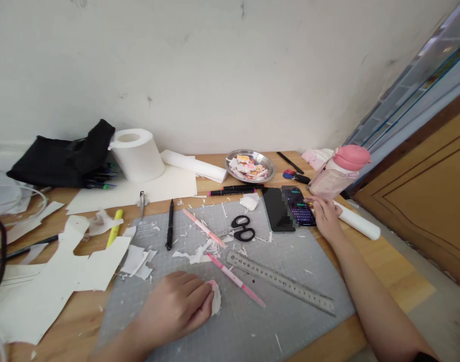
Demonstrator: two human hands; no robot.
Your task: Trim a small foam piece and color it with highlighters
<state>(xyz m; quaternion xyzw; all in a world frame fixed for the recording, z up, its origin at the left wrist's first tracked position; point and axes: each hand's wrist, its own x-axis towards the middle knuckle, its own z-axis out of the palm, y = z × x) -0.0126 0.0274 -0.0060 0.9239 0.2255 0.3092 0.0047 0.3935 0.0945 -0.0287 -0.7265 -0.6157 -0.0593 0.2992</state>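
Note:
My left hand [179, 304] is closed on a small white paper cutout [216, 297] with pink marks, low over the grey cutting mat [290, 322]. Its lower part is hidden by my fingers. At the right, my right hand [327, 216] lies against the right edge of a phone [302, 213] with a lit keyboard. Its fingers are curled, and a thin yellowish bit shows by them, too small to name. A second, dark-screened phone [278, 213] lies beside the lit one. Two pink markers, one [235, 279] nearer me and one [204, 228] farther off, rest on the mat.
Black-handled scissors [243, 232], a steel ruler [282, 281], a black pen [170, 226] and paper scraps lie on the mat. Behind stand a metal dish [230, 168] of cutouts, a paper roll [137, 156] and a pink-lidded bottle [350, 158]. Cut white paper [60, 281] covers the left.

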